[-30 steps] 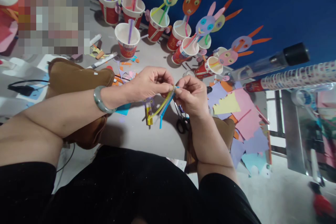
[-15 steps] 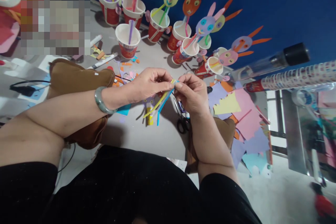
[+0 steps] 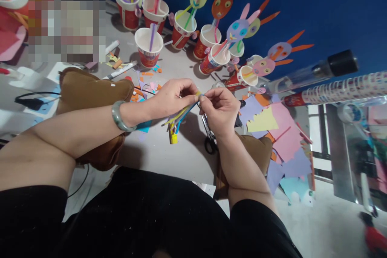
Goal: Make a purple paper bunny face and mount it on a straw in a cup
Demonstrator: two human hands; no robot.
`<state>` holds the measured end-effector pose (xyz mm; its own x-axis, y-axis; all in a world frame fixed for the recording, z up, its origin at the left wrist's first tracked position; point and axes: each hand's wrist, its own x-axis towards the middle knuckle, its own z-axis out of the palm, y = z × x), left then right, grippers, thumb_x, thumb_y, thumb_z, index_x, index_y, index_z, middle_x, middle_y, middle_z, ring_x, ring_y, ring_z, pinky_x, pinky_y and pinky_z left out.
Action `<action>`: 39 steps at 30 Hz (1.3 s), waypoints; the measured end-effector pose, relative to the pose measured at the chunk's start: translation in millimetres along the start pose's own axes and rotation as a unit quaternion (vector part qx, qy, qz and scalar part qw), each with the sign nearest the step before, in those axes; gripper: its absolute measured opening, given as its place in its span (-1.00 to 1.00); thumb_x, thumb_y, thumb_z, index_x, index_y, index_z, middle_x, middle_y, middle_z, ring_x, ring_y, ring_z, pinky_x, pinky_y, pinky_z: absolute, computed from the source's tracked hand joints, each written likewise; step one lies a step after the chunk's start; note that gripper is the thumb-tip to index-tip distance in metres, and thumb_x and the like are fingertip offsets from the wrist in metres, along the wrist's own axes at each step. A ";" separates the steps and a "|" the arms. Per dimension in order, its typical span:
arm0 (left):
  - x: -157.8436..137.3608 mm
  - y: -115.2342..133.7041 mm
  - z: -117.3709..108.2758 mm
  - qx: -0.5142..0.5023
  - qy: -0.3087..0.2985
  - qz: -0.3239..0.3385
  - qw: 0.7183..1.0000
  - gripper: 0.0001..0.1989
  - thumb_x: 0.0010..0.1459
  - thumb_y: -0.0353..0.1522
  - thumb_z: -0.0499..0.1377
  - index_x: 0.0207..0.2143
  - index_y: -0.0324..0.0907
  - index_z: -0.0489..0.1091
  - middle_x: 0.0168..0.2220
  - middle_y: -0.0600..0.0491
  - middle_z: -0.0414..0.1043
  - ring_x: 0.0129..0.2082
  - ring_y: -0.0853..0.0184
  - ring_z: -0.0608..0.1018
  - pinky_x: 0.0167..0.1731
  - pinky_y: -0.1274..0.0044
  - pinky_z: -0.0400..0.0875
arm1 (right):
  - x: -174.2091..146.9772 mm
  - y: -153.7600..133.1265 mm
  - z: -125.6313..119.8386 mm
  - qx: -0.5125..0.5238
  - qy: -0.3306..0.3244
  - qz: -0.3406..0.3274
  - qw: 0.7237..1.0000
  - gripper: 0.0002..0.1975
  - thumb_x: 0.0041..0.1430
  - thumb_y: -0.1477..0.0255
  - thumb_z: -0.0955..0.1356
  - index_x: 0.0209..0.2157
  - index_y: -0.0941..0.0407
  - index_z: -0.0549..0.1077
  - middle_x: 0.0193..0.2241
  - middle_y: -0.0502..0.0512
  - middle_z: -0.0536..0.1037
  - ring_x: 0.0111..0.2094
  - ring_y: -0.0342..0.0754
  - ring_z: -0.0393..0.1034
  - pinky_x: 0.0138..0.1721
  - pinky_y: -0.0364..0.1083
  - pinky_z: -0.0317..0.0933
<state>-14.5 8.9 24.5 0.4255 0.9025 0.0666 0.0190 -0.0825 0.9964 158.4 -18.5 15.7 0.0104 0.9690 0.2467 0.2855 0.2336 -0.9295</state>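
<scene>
My left hand (image 3: 174, 96) is closed, thumb and fingers pinching the upper ends of thin yellow and blue straws (image 3: 185, 113). My right hand (image 3: 222, 107) pinches the same bundle at its top, fingertips almost touching the left ones. The straws slant down to the left, and their gripped ends are mostly hidden by my fingers. Below them lies a small yellow tube-like item (image 3: 173, 138) on the table. Black-handled scissors (image 3: 209, 144) rest beside my right wrist, partly covered by it.
Red and white paper cups (image 3: 148, 55) stand along the back, several bearing paper rabbit faces (image 3: 222, 5) on straws. Brown cushions (image 3: 93, 88) lie under both forearms. Coloured paper sheets (image 3: 286, 133) spread at right, near a long stack of cups (image 3: 344, 88). Paper scraps and markers (image 3: 121, 70) lie at left.
The straws have turned slightly in my fingers, their free ends now lying more to the left and higher. Both hands keep their pinch in nearly the same place.
</scene>
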 end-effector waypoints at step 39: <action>-8.8 0.3 3.8 -0.105 -0.210 -0.136 0.963 -0.87 0.36 -0.37 0.19 -0.29 -0.20 0.35 -0.50 0.12 0.59 -0.73 0.51 0.48 -0.68 0.66 0.31 | -1.3 -0.8 -1.4 0.018 0.044 -0.012 0.999 -0.58 0.23 -0.06 0.44 -0.27 -0.05 0.30 -0.55 -0.13 0.33 -0.65 -0.20 0.18 -0.59 -0.10 0.15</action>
<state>-14.8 -0.6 24.0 0.7592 0.6251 -0.1814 0.0162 0.2605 0.9653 159.5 -20.1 16.5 0.0886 0.9526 0.2912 0.2523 0.2614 -0.9317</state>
